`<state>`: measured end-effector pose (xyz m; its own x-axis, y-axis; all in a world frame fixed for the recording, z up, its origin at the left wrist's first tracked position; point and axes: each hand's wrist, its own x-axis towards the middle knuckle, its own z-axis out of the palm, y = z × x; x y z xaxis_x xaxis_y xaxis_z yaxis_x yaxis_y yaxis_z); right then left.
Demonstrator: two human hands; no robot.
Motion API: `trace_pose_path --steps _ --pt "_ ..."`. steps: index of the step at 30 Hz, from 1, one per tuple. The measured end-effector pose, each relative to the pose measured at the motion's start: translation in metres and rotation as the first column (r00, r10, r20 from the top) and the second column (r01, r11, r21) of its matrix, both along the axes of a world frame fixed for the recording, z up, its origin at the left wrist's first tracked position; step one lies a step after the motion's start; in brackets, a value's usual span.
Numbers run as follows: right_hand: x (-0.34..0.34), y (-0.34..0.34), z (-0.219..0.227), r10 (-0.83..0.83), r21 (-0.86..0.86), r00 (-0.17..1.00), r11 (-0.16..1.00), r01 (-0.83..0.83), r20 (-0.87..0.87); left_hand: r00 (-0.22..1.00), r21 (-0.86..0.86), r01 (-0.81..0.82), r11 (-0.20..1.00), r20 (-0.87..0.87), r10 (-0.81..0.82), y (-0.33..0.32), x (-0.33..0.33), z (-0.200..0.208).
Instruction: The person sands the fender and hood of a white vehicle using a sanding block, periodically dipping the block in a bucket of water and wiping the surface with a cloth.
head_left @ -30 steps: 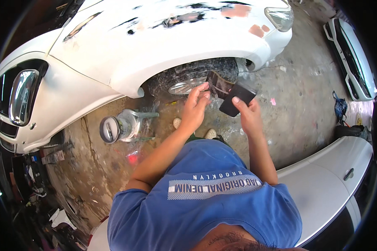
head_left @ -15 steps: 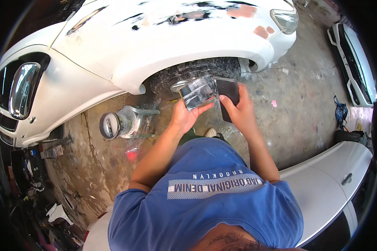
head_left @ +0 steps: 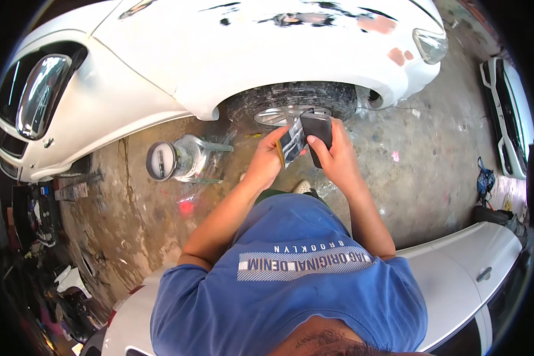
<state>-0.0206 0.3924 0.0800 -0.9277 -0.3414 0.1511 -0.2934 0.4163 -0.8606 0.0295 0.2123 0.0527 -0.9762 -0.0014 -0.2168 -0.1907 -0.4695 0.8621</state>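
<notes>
In front of the white car's wheel, my left hand [head_left: 266,159] is closed on a thin square piece [head_left: 292,145]. Its face is dark with whitish smears, and one edge is yellowish; what it is made of I cannot make out. My right hand [head_left: 338,157] grips a flat dark rectangular block [head_left: 318,127], thumb across its near face and fingers behind it. The square piece stands tilted close beside the block, partly overlapping it in the view. Whether the two touch is hard to tell.
The white car [head_left: 237,65] ahead has black and pinkish patches on its fender, above the tyre [head_left: 249,101]. A clear plastic stool [head_left: 210,145] carries a round tub [head_left: 161,160]. A silver car [head_left: 439,255] stands close behind me; a white bumper [head_left: 510,130] lies far right.
My left hand has turned the square piece from nearly face-up to a steep tilt and brought it nearer the block. My right hand keeps hold of the block. The view has shifted slightly.
</notes>
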Motion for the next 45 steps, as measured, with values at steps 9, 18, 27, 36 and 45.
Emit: trace_pose_path --steps 9,18,27,36,45 --pt "-0.001 -0.071 -0.045 0.129 -0.521 0.959 0.854 0.022 0.251 0.989 -0.298 -0.142 0.944 -0.074 0.126 -0.072 0.010 -0.012" --pt "0.014 -0.244 -0.041 0.167 -0.145 0.974 0.979 -0.145 0.154 0.939 -0.521 -0.345 0.780 -0.183 0.293 -0.207 0.042 -0.031" --pt "0.013 -0.365 -0.064 0.420 -0.049 0.834 0.900 -0.432 0.357 0.999 -0.294 -0.002 0.956 0.047 0.017 -0.377 0.069 -0.091" --pt "0.049 -0.204 -0.193 -0.038 0.749 0.989 0.656 -0.086 0.146 0.805 -0.868 0.169 0.466 0.395 0.443 -0.606 0.159 -0.437" --pt "0.216 -0.062 -0.209 -0.644 0.895 0.657 0.434 -0.109 0.392 0.576 -0.598 0.039 0.801 0.668 0.471 -0.605 0.119 -0.488"
